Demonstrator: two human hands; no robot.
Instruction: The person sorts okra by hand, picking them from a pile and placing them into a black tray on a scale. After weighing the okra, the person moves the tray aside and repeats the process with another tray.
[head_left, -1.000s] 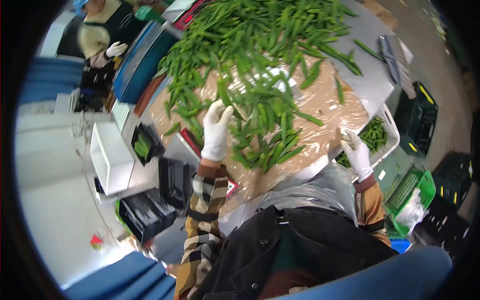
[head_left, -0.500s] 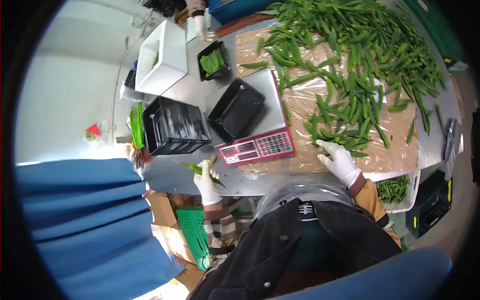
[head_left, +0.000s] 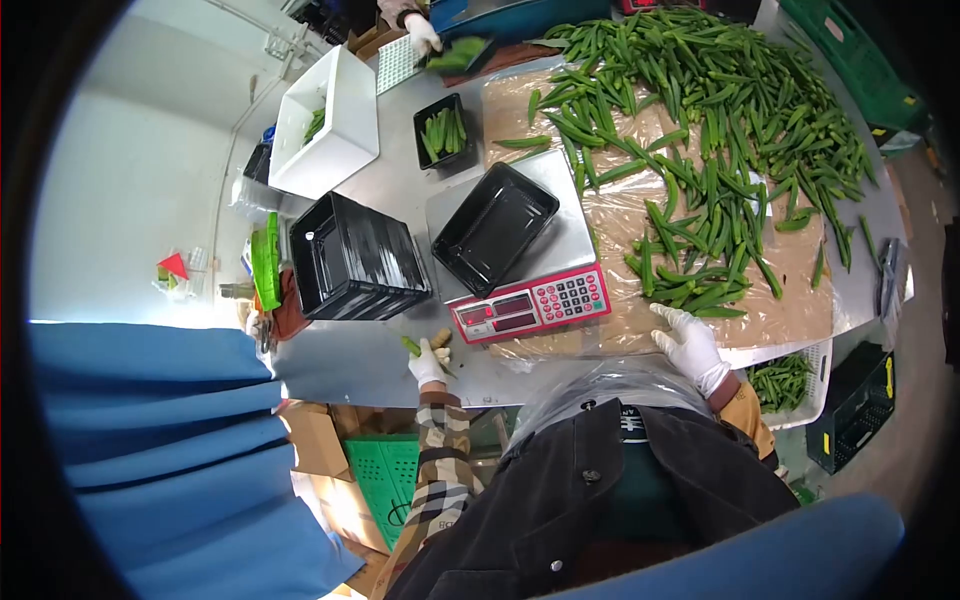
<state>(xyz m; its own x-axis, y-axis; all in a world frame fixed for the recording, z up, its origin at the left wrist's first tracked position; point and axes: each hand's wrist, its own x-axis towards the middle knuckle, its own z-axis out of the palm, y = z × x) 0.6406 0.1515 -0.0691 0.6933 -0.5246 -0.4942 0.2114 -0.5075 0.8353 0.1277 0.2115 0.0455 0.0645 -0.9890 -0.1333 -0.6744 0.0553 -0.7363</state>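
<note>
My left hand (head_left: pixel 427 366), in a white glove, is closed around a green okra pod (head_left: pixel 411 346) at the front edge of the metal table. Close by it lies a small brownish piece (head_left: pixel 441 338). My gloved right hand (head_left: pixel 692 350) rests on the plastic-covered brown sheet (head_left: pixel 620 328) with its fingers apart, just below the near end of the okra heap (head_left: pixel 715 210). Between my hands, farther back, a black tray (head_left: pixel 496 228) with nothing in it sits on a red-edged digital scale (head_left: pixel 535 305).
Left of the scale stand stacked black trays (head_left: pixel 360 260). Behind are a black tray of okra (head_left: pixel 443 132) and a white box (head_left: pixel 325 125). A co-worker's gloved hand (head_left: pixel 423 35) is beside another okra tray (head_left: pixel 462 55). A white crate (head_left: pixel 815 390) stands below the table, right.
My left hand has turned and drawn slightly toward the table edge, still with the okra pod. A blurred okra tray now appears beside the co-worker's hand. The view has shifted a little.
</note>
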